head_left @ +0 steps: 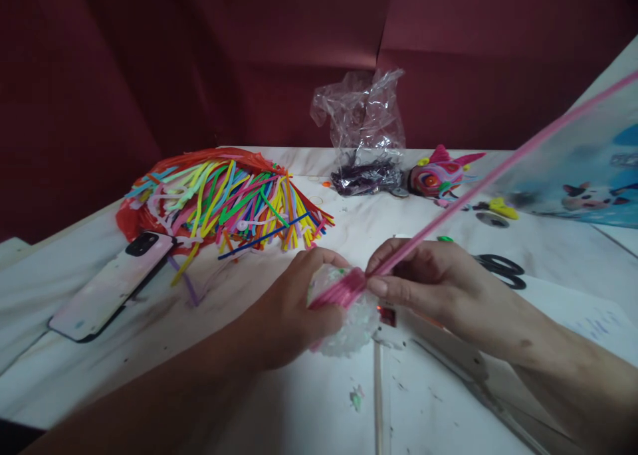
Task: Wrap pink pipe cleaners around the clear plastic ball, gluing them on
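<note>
Head view: both hands meet at the middle of the white worktop (pixel 149 322).
Left hand (pixel 294 309): closed around a white ball (pixel 351 325), held just above the worktop.
Right hand (pixel 428 279): fingertips pinched on a pink pipe cleaner (pixel 498 171), wound over the ball and running up to the right.
Left side: a heap of coloured pipe cleaners (pixel 229 199) beside a phone (pixel 112 285).
Behind: clear bag (pixel 363 119), scissors (pixel 501 269).

pipe cleaner (pixel 478 186): pink | ball (pixel 351 322): white | stem pile (pixel 229 202): multicoloured | scissors (pixel 501 269): black
</note>
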`<state>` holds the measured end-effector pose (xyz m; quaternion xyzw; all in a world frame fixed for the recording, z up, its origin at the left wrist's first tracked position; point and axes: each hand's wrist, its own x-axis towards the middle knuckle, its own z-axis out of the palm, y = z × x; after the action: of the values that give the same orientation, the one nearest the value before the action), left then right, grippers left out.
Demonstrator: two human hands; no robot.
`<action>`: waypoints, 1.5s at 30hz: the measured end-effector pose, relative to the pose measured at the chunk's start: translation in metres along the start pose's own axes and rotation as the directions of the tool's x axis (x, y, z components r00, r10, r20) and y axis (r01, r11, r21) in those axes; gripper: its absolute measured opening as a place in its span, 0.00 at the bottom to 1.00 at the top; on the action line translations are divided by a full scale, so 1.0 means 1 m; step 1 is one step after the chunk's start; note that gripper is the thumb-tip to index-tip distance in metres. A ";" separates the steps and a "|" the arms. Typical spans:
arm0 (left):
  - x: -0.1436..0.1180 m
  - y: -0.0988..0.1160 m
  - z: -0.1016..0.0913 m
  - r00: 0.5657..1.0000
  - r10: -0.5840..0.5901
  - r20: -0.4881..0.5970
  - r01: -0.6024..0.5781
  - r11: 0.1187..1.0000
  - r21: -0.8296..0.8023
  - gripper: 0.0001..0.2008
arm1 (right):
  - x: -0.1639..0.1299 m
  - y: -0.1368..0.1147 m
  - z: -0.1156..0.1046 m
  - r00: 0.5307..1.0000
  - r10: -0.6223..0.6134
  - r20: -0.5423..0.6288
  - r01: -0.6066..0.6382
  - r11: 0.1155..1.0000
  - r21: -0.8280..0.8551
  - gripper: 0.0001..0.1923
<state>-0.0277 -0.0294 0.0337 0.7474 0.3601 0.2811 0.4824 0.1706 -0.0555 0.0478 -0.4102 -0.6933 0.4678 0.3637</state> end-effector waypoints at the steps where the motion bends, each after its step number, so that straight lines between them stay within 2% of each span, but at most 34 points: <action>1: 0.000 0.000 -0.001 0.999 -0.030 0.010 0.030 1.000 0.009 0.20 | 0.000 -0.001 -0.001 1.000 -0.010 0.010 0.010 1.000 0.013 0.20; 4: 0.001 0.000 -0.002 0.994 -0.106 0.016 0.106 0.994 -0.005 0.20 | -0.002 -0.006 -0.006 0.999 -0.017 0.028 0.017 1.000 0.015 0.21; 9: 0.003 0.003 -0.004 1.000 -0.023 0.008 0.023 1.000 0.017 0.23 | -0.005 -0.009 -0.017 0.997 -0.067 0.044 0.072 0.990 -0.118 0.25; 13: 0.002 0.003 -0.006 0.999 -0.041 0.028 0.040 0.999 0.034 0.25 | -0.003 -0.009 -0.017 0.992 -0.112 0.060 0.120 0.982 -0.149 0.20; 22: 0.001 0.004 -0.010 0.996 -0.069 0.057 0.066 0.997 0.048 0.24 | -0.009 0.008 -0.020 0.997 -0.054 0.047 0.067 0.942 -0.330 0.23; 27: -0.001 0.008 -0.009 0.997 -0.046 0.059 0.044 0.999 0.029 0.24 | -0.011 0.017 -0.015 0.999 -0.052 -0.008 0.049 0.966 -0.253 0.29; 31: -0.003 0.006 -0.005 0.999 -0.025 0.033 0.024 0.998 0.056 0.26 | -0.007 0.017 -0.001 0.998 -0.012 0.066 0.010 1.000 0.028 0.31; 34: -0.004 0.003 -0.002 1.000 0.016 -0.001 -0.016 0.995 0.102 0.26 | -0.002 0.018 0.010 0.999 0.024 0.044 -0.031 0.988 0.151 0.30; 39: -0.006 0.001 -0.002 0.999 0.021 0.037 -0.026 0.990 0.140 0.28 | 0.005 0.024 0.019 0.998 0.051 0.039 -0.060 0.963 0.263 0.31; 45: -0.006 -0.002 -0.002 0.999 0.038 0.019 -0.040 0.991 0.126 0.28 | 0.005 0.027 0.019 0.998 0.036 0.052 -0.051 0.950 0.309 0.29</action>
<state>-0.0332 -0.0331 0.0325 0.7857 0.3584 0.2611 0.4314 0.1579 -0.0515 0.0171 -0.3523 -0.6100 0.5882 0.3974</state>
